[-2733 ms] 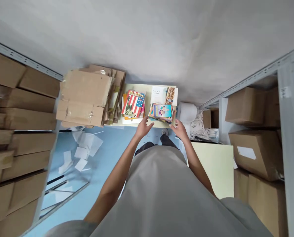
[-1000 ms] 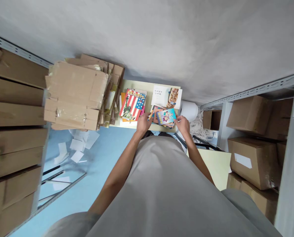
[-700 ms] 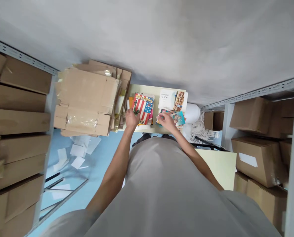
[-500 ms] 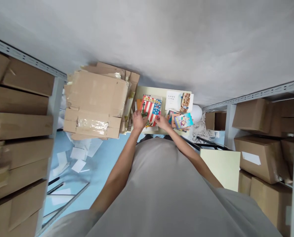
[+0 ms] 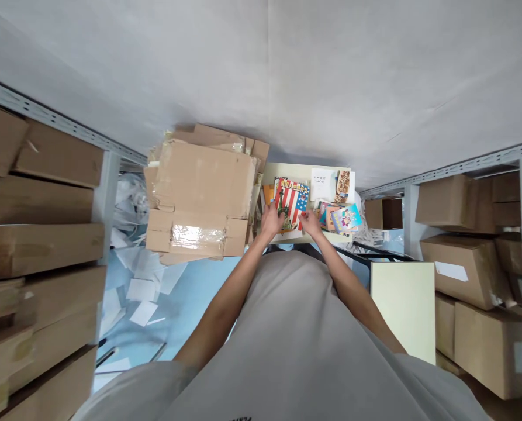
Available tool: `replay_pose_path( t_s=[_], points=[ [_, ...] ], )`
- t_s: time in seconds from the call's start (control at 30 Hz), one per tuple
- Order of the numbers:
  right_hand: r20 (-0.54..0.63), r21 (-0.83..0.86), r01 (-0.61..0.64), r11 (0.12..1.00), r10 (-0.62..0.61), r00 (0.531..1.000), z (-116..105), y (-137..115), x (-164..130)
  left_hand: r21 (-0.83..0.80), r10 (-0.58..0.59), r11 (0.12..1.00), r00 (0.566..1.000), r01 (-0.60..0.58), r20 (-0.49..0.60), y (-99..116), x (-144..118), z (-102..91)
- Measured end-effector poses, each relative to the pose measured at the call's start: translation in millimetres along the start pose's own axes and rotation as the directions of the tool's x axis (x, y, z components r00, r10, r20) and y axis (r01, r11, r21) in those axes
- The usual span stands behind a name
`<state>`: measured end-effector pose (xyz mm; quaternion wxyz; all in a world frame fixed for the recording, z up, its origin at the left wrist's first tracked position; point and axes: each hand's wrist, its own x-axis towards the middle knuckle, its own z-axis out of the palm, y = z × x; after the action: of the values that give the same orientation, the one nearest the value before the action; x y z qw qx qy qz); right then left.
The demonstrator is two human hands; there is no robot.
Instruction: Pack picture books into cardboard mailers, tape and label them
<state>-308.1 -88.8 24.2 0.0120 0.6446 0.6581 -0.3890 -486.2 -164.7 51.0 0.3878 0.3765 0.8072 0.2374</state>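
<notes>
A: Where are the hands?

B: Both on the flag-cover book (image 5: 291, 202), top of the left pile on the small table (image 5: 308, 170). Left hand (image 5: 271, 219) curled round its near-left corner, right hand (image 5: 310, 223) on the near-right corner. Fingers are closed on the edges as far as I can tell; too small to see whether thumbs are under the cover.

A: What's around it?

B: Orange book (image 5: 268, 193) pokes out under it on the left. Right of it, a loose fan of small colourful booklets (image 5: 340, 217), and behind those a white card (image 5: 322, 184) with a photo booklet (image 5: 344, 183) beside it. Flattened cardboard stack (image 5: 201, 196) leans right up against the table's left edge. Boxes on shelving both sides, paper scraps on the blue floor (image 5: 190, 292).

A: Risks?

B: My read: the grip is at the near corners only, so the far edge could sag or the cover flop open. The pile sits close to the table's near edge; dragging the top book could pull the orange one off. A sideways swing clips the cardboard or scatters the booklet fan, which already lies uneven.
</notes>
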Motion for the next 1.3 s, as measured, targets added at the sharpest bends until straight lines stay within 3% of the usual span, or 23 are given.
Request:
replay_pose_path(
  t_s=[0.2,0.33,0.43,0.57,0.7,0.8,0.9,1.0,1.3],
  points=[
    [0.004,-0.009,0.002,1.0,-0.002,1.0,-1,-6,-4,-0.028,0.026,0.999,0.996,-0.023,0.083,-6,4,-3.2],
    [0.038,-0.02,0.03,0.999,-0.029,0.999,-17,-6,-3,-0.016,0.055,0.998,0.997,-0.054,0.051,2,7,2.6],
    [0.003,-0.03,0.059,0.998,-0.059,0.998,-45,3,3,-0.056,0.143,0.989,0.989,-0.14,0.038,20,11,14.3],
    [-0.155,-0.029,0.12,0.992,-0.123,0.98,-103,32,19,-0.123,0.225,0.97,0.965,-0.208,0.138,51,12,38.9],
    [-0.281,-0.095,0.093,0.991,-0.116,0.953,-159,77,34,-0.11,0.196,0.979,0.94,-0.172,0.279,79,7,68.1],
    [-0.324,-0.147,-0.003,0.989,-0.045,0.945,-184,109,37,-0.078,0.137,0.99,0.927,-0.117,0.348,91,5,88.5],
    [-0.264,-0.149,-0.086,0.985,0.044,0.963,-194,132,37,-0.065,0.082,0.996,0.931,-0.063,0.357,98,7,106.6],
    [-0.179,-0.142,-0.082,0.986,0.056,0.982,-195,145,36,-0.066,0.041,0.998,0.94,-0.02,0.34,102,8,121.9],
    [-0.056,-0.097,-0.039,0.995,0.034,0.998,-196,145,40,-0.05,-0.084,0.994,0.967,0.099,0.242,109,18,139.6]
  ],
)
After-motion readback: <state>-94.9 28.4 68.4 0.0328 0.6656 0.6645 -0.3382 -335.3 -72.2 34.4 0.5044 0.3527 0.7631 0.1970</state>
